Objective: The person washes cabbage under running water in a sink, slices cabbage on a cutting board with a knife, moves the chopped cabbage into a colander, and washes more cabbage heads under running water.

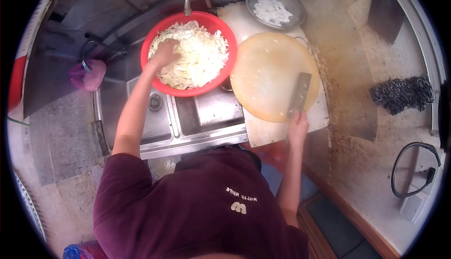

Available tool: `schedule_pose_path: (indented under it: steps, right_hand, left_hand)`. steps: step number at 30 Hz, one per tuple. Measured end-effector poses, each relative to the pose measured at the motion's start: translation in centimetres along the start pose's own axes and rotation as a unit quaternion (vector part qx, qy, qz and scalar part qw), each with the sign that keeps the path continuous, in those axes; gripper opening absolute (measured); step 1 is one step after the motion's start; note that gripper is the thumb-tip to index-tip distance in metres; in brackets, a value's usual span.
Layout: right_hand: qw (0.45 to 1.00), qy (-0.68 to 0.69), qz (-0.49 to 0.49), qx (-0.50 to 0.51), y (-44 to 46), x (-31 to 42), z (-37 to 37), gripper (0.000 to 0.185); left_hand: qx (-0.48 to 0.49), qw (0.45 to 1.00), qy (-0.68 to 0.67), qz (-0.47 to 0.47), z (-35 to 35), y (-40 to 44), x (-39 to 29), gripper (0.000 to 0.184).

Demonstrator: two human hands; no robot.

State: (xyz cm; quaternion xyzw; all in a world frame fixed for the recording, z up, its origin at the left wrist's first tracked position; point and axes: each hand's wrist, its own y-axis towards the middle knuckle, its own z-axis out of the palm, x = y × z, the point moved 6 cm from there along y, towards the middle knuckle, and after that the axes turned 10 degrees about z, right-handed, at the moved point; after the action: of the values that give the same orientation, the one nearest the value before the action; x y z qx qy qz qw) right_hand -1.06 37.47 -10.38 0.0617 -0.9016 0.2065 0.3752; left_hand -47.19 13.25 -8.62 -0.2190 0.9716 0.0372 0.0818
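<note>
Right fingers (297,119) clasp a cleaver (299,91); left fingers (170,52) touch cabbage (204,54), grip unclear; shirt (188,207) reads "worth while".

Our left arm (133,111) stretches up, its left hand (165,54) blurred, upper left of centre; our right hand (298,123) grips tightly, right of centre.

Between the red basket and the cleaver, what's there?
The round cutting board, in the head view: its surface spans most of the stretch from red basket to cleaver, with a few pale scraps on it.
</note>
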Motion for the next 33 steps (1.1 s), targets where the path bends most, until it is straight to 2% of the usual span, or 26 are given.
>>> schedule_pose_path:
  steps: [2, 5, 8, 12, 13, 19, 25, 27, 28, 29, 30, 32, 33]
  right_hand:
    - [1.0, -0.003, 0.002, 0.004, 0.1, -0.2, 0.0, 0.025]
    - [0.999, -0.001, -0.047, -0.019, 0.1, -0.3, -0.1, 0.023]
    - [0.998, 0.0, -0.063, -0.028, -0.1, -0.1, -0.1, 0.022]
    - [0.999, -0.001, -0.048, -0.014, 0.0, 0.1, 0.0, 0.022]
    - [0.999, 0.002, -0.052, -0.014, 0.0, 0.2, -0.1, 0.022]
    - [0.997, 0.004, -0.074, -0.026, 0.2, -0.4, 0.1, 0.022]
    - [0.997, 0.015, -0.069, -0.021, 0.1, -0.4, -0.1, 0.022]
    - [0.997, 0.011, -0.072, -0.024, 0.0, -0.3, -0.1, 0.023]
    - [0.997, 0.01, -0.073, -0.026, 0.0, -0.4, -0.1, 0.023]
    - [0.997, 0.012, -0.078, -0.024, 0.1, -0.6, 0.0, 0.023]
    - [0.996, 0.014, -0.083, -0.024, 0.4, -0.9, 0.1, 0.023]
    - [0.995, 0.014, -0.1, -0.02, 0.5, -1.1, -0.5, 0.024]
    - [0.993, 0.015, -0.114, -0.017, 0.5, -0.7, -0.8, 0.024]
  left_hand:
    - [-0.027, 0.991, 0.13, 0.008, 2.3, -1.6, 0.0, 0.047]
    - [-0.025, 0.989, 0.032, -0.139, -1.3, -2.2, -2.3, 0.037]
    - [-0.043, 0.972, -0.106, -0.204, -4.0, -2.6, -2.6, 0.031]
    - [-0.181, 0.957, -0.198, -0.11, -5.5, -2.6, -1.1, 0.025]
    - [-0.206, 0.942, -0.222, -0.142, -6.1, -2.9, -1.6, 0.024]
    - [-0.169, 0.927, -0.295, -0.158, -4.9, -2.6, 0.1, 0.026]
    - [-0.193, 0.862, -0.419, -0.209, -3.1, -2.8, 1.3, 0.027]
    - [-0.183, 0.963, -0.149, -0.132, -3.8, -3.3, 0.5, 0.03]
    - [-0.173, 0.981, -0.007, -0.088, -4.2, -3.4, -0.5, 0.032]
    - [-0.163, 0.98, -0.058, -0.094, -3.9, -3.8, -0.6, 0.036]
    - [-0.142, 0.963, -0.188, -0.129, -4.2, -3.9, -0.9, 0.036]
    - [-0.089, 0.874, -0.437, -0.195, -3.8, -4.6, -1.9, 0.036]
    - [-0.06, 0.838, -0.507, -0.192, -4.2, -4.9, -3.0, 0.037]
